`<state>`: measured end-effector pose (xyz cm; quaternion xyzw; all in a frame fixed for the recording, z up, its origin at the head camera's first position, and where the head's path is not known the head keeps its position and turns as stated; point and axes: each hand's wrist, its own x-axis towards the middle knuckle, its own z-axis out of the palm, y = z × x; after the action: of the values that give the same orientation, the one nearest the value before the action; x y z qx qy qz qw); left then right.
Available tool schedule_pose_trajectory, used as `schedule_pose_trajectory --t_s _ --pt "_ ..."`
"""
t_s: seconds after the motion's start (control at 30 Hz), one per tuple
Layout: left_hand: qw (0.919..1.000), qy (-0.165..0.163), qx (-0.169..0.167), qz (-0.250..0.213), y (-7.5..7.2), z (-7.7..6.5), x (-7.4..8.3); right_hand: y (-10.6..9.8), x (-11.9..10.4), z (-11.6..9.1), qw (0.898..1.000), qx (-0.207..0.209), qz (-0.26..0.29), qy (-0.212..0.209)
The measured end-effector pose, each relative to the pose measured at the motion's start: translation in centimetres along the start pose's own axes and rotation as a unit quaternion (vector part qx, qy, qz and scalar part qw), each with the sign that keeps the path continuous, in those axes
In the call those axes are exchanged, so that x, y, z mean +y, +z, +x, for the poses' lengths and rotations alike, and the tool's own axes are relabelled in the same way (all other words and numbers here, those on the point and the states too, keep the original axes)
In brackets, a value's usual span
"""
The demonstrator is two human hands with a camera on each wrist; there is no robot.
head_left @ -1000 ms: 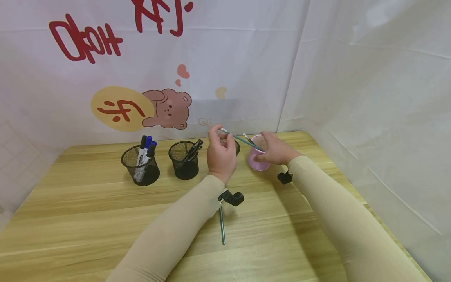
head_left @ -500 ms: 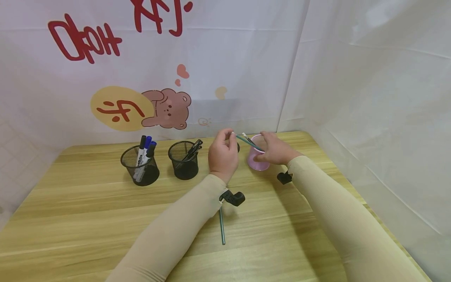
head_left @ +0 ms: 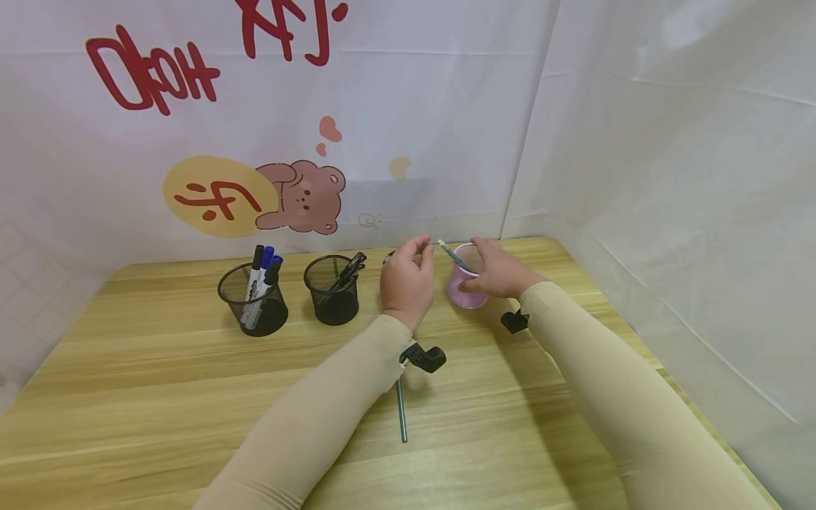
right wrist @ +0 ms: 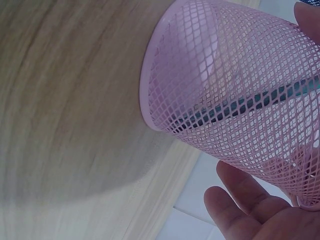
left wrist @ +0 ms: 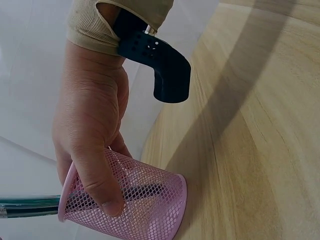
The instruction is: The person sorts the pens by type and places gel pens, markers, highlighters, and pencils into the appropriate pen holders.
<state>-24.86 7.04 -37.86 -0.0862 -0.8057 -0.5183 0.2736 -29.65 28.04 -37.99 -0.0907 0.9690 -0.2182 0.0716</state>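
My right hand [head_left: 500, 269] grips the pink mesh pen cup [head_left: 467, 294] by its upper part, thumb and fingers around it. The cup stands upright on the table. Green pencils [head_left: 453, 256] with pale ends lean in it toward the left; through the mesh in the right wrist view, a pencil [right wrist: 240, 107] reaches the cup's bottom. Just left of the pencil ends, my left hand [head_left: 406, 285] hovers with fingers loosely bent and nothing seen in them. Another green pencil [head_left: 402, 414] lies on the table, partly under the left forearm.
To the left stand a black mesh cup [head_left: 273, 322] of markers [head_left: 261, 280] and a second black mesh cup [head_left: 338, 312] with black pens [head_left: 350, 269]. A further dark mesh cup is mostly hidden behind the left hand. A white curtain backs the wooden table [head_left: 159, 368].
The left hand has let go of a green pencil, which has dropped in beside the other in the pink cup. That hand has shifted slightly right; the right hand has stayed put.
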Motion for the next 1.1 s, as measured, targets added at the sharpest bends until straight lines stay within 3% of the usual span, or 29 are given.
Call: schedule_pose_trajectory --t_s 0.33,0.5,0.63,0.8,1.1 --pt "0.9991 -0.002 -0.037 0.021 0.0 -0.3 -0.1 0.1 0.0 0.0 1.000 0.001 0.004 0.003" --pt "0.9972 0.034 -0.060 0.029 -0.4 -0.8 -0.3 0.1 0.1 0.1 1.000 0.003 0.012 0.005" --pt "0.9922 0.061 -0.099 0.045 -0.9 -1.3 -0.4 0.1 0.2 0.2 1.000 0.000 0.021 0.007" --pt "0.9800 0.068 -0.170 0.078 -1.9 -1.9 -0.5 0.1 0.2 0.1 1.000 -0.001 0.023 0.005" --pt "0.9457 0.048 -0.283 0.152 -4.5 -2.6 -1.8 0.2 0.4 0.2 1.000 0.008 0.020 -0.005"
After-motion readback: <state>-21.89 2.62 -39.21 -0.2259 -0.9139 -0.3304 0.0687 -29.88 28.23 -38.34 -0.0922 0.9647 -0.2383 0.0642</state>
